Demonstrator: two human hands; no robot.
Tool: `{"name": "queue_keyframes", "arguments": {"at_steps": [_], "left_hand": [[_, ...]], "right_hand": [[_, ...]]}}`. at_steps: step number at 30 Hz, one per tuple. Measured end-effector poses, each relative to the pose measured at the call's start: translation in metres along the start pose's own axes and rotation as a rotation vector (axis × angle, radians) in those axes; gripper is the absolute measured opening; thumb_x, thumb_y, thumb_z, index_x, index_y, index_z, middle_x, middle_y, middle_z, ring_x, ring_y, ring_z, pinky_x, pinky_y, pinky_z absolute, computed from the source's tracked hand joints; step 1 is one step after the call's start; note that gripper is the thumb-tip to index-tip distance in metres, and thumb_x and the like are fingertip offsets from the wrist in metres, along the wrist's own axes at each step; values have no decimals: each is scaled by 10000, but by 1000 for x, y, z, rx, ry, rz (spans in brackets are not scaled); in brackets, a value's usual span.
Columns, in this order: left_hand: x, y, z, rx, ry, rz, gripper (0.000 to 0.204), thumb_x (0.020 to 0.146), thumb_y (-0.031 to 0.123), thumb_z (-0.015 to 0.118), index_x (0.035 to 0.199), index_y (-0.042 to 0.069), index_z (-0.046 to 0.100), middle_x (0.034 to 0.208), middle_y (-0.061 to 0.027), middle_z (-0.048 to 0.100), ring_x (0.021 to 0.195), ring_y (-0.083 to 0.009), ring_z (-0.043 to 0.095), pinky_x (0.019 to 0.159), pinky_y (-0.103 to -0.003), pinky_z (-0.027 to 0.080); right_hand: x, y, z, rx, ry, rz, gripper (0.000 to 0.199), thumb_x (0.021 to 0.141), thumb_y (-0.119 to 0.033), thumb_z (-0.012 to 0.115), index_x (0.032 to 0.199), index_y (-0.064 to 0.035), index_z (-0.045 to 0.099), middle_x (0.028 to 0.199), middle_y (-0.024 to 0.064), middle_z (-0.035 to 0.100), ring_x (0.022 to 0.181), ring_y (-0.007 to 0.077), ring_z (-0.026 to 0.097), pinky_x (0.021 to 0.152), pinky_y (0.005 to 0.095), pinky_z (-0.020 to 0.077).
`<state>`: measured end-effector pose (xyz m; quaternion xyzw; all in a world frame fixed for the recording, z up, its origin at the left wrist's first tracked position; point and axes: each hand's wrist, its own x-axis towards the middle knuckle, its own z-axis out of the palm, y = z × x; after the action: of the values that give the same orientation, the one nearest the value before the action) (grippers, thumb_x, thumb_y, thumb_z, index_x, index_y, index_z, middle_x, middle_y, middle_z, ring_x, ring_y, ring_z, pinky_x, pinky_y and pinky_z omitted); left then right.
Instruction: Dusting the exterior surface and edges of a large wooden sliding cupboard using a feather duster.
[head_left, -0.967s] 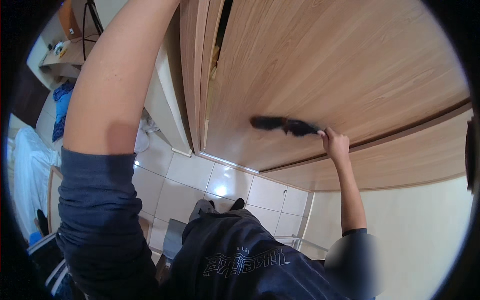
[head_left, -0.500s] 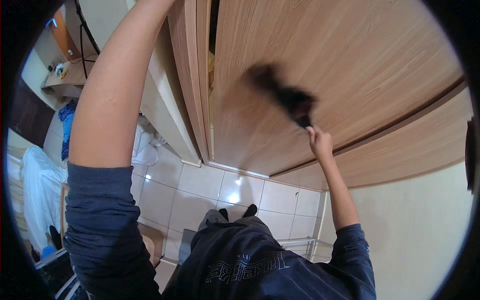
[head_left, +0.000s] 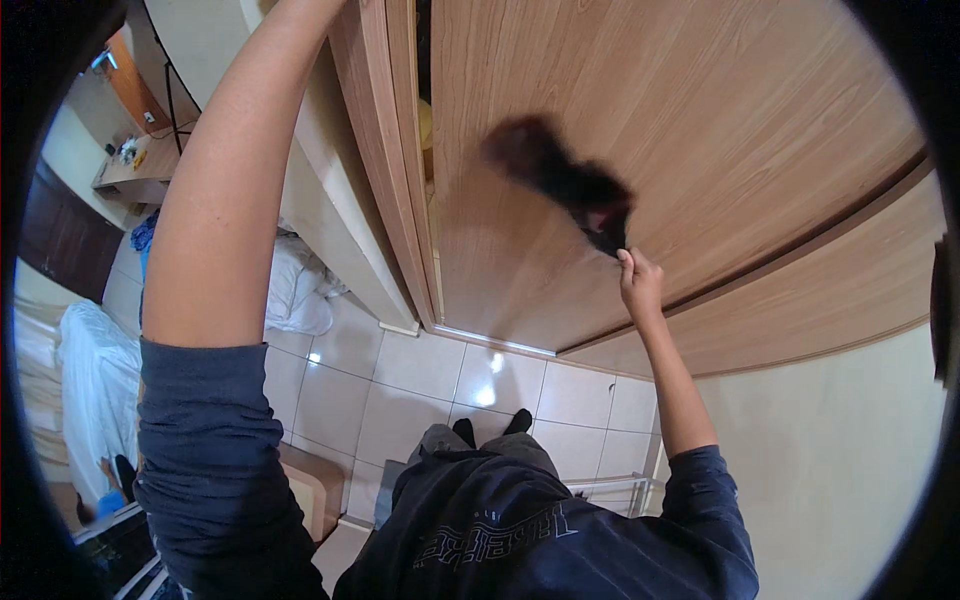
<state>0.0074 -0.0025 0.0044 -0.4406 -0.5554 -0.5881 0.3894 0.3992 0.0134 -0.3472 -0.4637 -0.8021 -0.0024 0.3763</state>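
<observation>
My right hand [head_left: 641, 278] is closed in a pinch on one end of a dark cloth [head_left: 590, 195]. The cloth is black with a reddish patch near my fingers, and motion blurs its far end. It stretches up and to the left in front of a wood-grain sliding door panel [head_left: 700, 130]; whether it touches the panel I cannot tell. My left forearm [head_left: 222, 200] rises along the left and leaves the picture at the top, so my left hand is out of sight.
A narrow gap [head_left: 425, 130] at the panel's left edge shows dark and yellowish things inside. A wooden frame post [head_left: 375, 130] stands beside it. White bedding [head_left: 300, 290] lies left of a pale wall end. Below are floor tiles [head_left: 415, 365] and a white rack [head_left: 620, 492] at right.
The view has shifted slightly, so the floor and door frame sit a little further right. The cloth still swings from my right hand, its free end blurred in both frames.
</observation>
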Motion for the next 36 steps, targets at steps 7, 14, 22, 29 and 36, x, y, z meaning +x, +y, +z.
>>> {"name": "queue_keyframes", "arguments": {"at_steps": [7, 14, 22, 29, 36], "left_hand": [[1, -19, 22, -4, 175, 128, 778, 843, 447, 614, 1325, 20, 176, 961, -245, 573, 605, -312, 606, 486, -388, 501], [28, 16, -46, -322, -822, -375, 778, 840, 431, 615, 1322, 13, 169, 1190, -332, 449, 890, -403, 609, 671, -427, 550], [0, -21, 27, -8, 111, 83, 798, 841, 431, 610, 1333, 2, 150, 1251, -352, 401, 1043, -433, 548, 867, -473, 490], [-3, -4, 15, -41, 59, 39, 825, 828, 435, 624, 1341, -8, 154, 1291, -364, 373, 1114, -473, 492, 942, -481, 428], [-4, -21, 25, -6, 26, 14, 836, 825, 410, 642, 1376, 8, 159, 1349, -342, 338, 1174, -468, 450, 991, -478, 389]], "right_hand": [[6, -13, 10, -163, -116, -91, 396, 893, -394, 538, 702, -49, 574, 593, 200, 579, 559, 404, 583, 496, 463, 468], [4, -22, 26, -343, -398, -113, 400, 899, -386, 531, 696, -45, 578, 632, 208, 587, 585, 409, 583, 527, 465, 472], [2, -33, 36, -259, -247, 12, 422, 895, -412, 526, 695, -45, 588, 644, 204, 590, 625, 408, 584, 539, 455, 479], [1, -40, 43, -193, -288, -37, 423, 898, -400, 530, 668, -47, 563, 632, 190, 586, 595, 378, 586, 513, 451, 454], [3, -36, 41, -59, -120, -40, 412, 895, -395, 539, 681, -44, 562, 621, 181, 582, 581, 373, 583, 501, 441, 449]]}}
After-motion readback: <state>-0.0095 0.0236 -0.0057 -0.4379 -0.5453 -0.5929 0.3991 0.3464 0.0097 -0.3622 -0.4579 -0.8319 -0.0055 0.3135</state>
